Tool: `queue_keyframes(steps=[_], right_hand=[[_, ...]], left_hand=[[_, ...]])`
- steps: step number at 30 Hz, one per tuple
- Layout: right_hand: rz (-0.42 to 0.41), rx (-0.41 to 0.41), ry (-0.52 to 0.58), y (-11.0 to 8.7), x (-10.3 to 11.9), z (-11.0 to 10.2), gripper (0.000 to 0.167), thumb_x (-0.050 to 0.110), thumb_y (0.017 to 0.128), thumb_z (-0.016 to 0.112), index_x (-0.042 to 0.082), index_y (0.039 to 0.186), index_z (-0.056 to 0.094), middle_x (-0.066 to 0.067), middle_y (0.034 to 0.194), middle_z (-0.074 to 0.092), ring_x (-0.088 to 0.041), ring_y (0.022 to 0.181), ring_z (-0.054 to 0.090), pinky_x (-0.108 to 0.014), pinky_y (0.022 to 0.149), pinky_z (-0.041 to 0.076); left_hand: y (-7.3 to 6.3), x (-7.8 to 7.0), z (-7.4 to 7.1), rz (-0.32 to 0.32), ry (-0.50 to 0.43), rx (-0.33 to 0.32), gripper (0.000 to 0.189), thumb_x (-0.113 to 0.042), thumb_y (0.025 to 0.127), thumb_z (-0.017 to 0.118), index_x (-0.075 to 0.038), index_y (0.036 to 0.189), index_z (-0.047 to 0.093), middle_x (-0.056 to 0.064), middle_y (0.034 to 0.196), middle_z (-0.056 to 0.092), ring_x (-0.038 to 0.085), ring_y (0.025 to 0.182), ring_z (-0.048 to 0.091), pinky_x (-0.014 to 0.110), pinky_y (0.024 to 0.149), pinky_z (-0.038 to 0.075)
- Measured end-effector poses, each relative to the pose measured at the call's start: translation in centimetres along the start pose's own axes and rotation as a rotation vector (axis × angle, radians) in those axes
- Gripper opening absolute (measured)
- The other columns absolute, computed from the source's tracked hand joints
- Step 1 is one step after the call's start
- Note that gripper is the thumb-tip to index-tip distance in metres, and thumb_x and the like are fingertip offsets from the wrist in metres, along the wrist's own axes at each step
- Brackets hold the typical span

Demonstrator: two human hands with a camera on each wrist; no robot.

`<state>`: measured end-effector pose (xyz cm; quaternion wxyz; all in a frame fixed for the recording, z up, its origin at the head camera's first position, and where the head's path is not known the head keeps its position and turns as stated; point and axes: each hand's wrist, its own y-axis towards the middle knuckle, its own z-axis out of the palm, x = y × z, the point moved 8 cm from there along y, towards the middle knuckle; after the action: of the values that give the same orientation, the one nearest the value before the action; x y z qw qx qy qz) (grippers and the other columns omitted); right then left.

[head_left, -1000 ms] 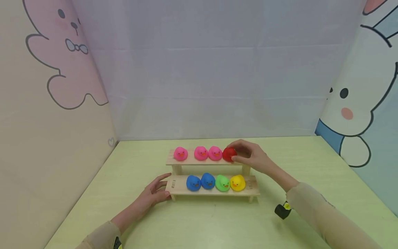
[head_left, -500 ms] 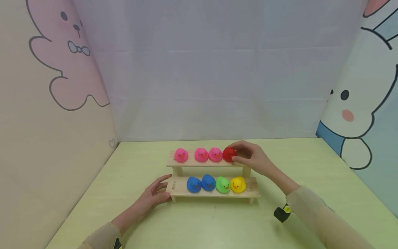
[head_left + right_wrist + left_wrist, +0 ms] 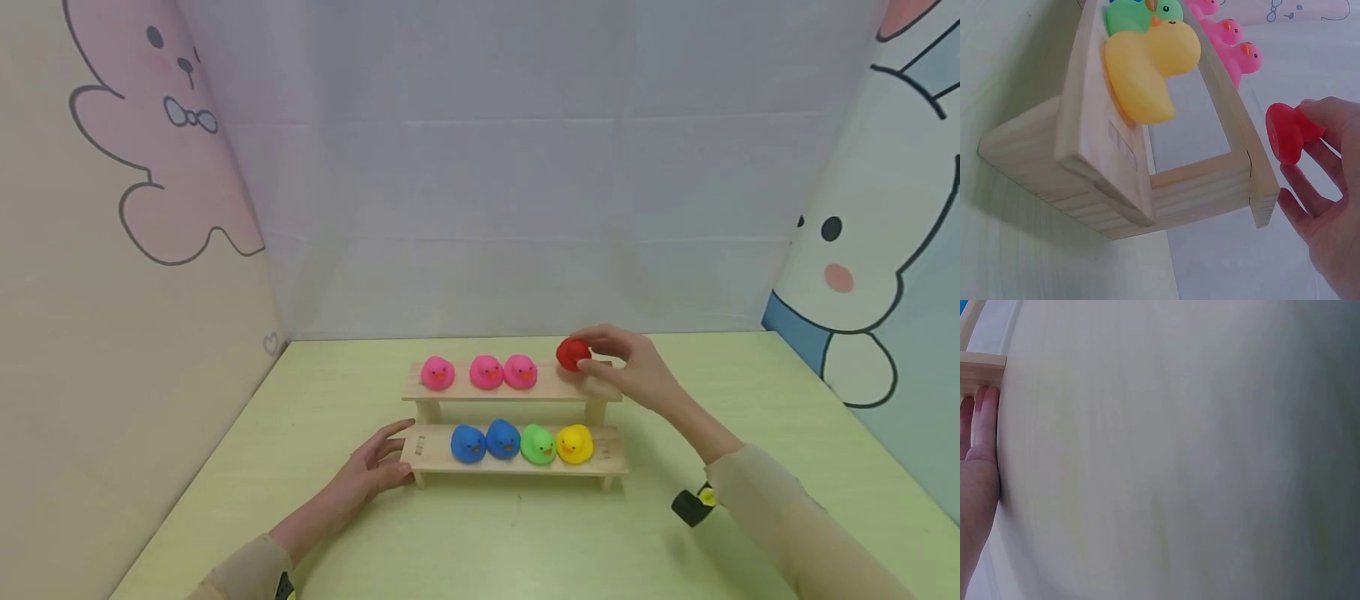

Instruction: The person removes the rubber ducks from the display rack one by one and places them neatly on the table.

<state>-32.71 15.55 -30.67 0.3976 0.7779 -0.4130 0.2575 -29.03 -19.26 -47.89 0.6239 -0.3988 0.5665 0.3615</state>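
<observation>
A wooden two-tier stand bears rubber ducks in two rows. My right hand pinches a red rubber duck between thumb and fingers, just above the right end of the upper tier. In the right wrist view the red duck is tilted and apart from the wood. My left hand holds the left end of the lower tier, thumb at the front corner, fingers at the back; some fingertips are hidden. Three pink ducks sit on the upper tier. Below are two blue ducks, a green duck and a yellow duck.
The stand is on a pale yellow-green table. A white cloth wall closes off the back, and printed side walls stand left and right. A small black device hangs at the right wrist.
My right hand has lifted the red duck off the upper tier and moved it rightward, away from the pink ducks. The left hand stays at the stand's end.
</observation>
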Motion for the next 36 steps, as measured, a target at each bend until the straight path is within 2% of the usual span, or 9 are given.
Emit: queue_keyframes(steps=[3,8,10,15,20,25,30,36], right_hand=[[0.005,-0.026,-0.021,0.0,-0.2,-0.8,0.034,0.012,0.083,0.066,0.007,0.115,0.059,-0.007,0.11,0.062,-0.024,0.102,0.058,-0.027,0.088,0.045],[0.024,-0.072,-0.033,-0.2,-0.8,-2.1,0.034,0.012,0.083,0.066,0.007,0.116,0.058,-0.011,0.11,0.063,-0.029,0.104,0.058,-0.043,0.088,0.045],[0.028,-0.091,-0.039,-0.2,-1.0,-2.6,0.035,0.011,0.083,0.066,0.006,0.116,0.058,-0.011,0.11,0.062,-0.03,0.104,0.058,-0.045,0.087,0.045],[0.035,-0.122,-0.094,-0.6,-2.2,-3.7,0.036,0.012,0.083,0.066,0.007,0.118,0.057,-0.011,0.112,0.062,-0.03,0.104,0.058,-0.035,0.086,0.047],[0.03,-0.154,-0.155,-0.7,-5.8,-4.7,0.039,0.021,0.083,0.067,0.017,0.121,0.057,-0.004,0.114,0.061,-0.025,0.105,0.057,-0.03,0.086,0.047],[0.053,-0.182,-0.209,-1.2,-8.7,-5.6,0.04,0.028,0.084,0.065,0.026,0.123,0.055,0.003,0.116,0.059,-0.02,0.106,0.057,-0.022,0.085,0.046],[0.04,-0.217,-0.22,-1.9,-10.3,-6.6,0.041,0.023,0.084,0.065,0.023,0.124,0.054,0.001,0.118,0.058,-0.02,0.106,0.056,-0.018,0.084,0.045],[0.024,-0.241,-0.198,-2.9,-11.8,-7.7,0.044,0.011,0.084,0.065,0.015,0.126,0.053,-0.008,0.12,0.058,-0.028,0.105,0.055,-0.008,0.082,0.041]], left_hand=[[0.0,0.0,0.0,-0.002,0.0,-0.001,0.061,-0.005,0.089,0.055,-0.024,0.141,0.028,0.017,0.132,0.039,0.026,0.114,0.051,0.04,0.09,0.045],[0.0,0.1,0.0,0.002,-0.001,0.005,0.061,-0.004,0.089,0.055,-0.024,0.141,0.028,0.018,0.132,0.038,0.026,0.115,0.05,0.04,0.09,0.044],[0.0,0.0,0.0,0.006,-0.001,0.009,0.061,-0.004,0.089,0.054,-0.024,0.141,0.028,0.018,0.133,0.038,0.026,0.115,0.05,0.04,0.09,0.044],[-0.1,-0.1,0.1,0.005,0.006,0.004,0.061,-0.004,0.089,0.054,-0.024,0.141,0.028,0.018,0.133,0.038,0.026,0.115,0.05,0.04,0.09,0.044],[-0.2,-0.2,0.1,-0.013,0.013,-0.009,0.061,-0.005,0.09,0.055,-0.025,0.141,0.028,0.017,0.133,0.038,0.025,0.115,0.05,0.039,0.09,0.045],[-0.6,-1.1,0.7,-0.02,0.004,0.003,0.063,-0.006,0.089,0.056,-0.021,0.142,0.025,0.018,0.133,0.037,0.025,0.114,0.051,0.039,0.09,0.044],[-0.8,-1.9,1.1,-0.014,-0.004,0.015,0.063,-0.005,0.089,0.056,-0.018,0.142,0.025,0.019,0.133,0.037,0.025,0.113,0.051,0.038,0.09,0.044],[-0.7,-1.6,1.0,-0.017,0.0,0.01,0.062,-0.006,0.089,0.056,-0.019,0.142,0.026,0.018,0.132,0.038,0.025,0.113,0.051,0.038,0.09,0.045]])
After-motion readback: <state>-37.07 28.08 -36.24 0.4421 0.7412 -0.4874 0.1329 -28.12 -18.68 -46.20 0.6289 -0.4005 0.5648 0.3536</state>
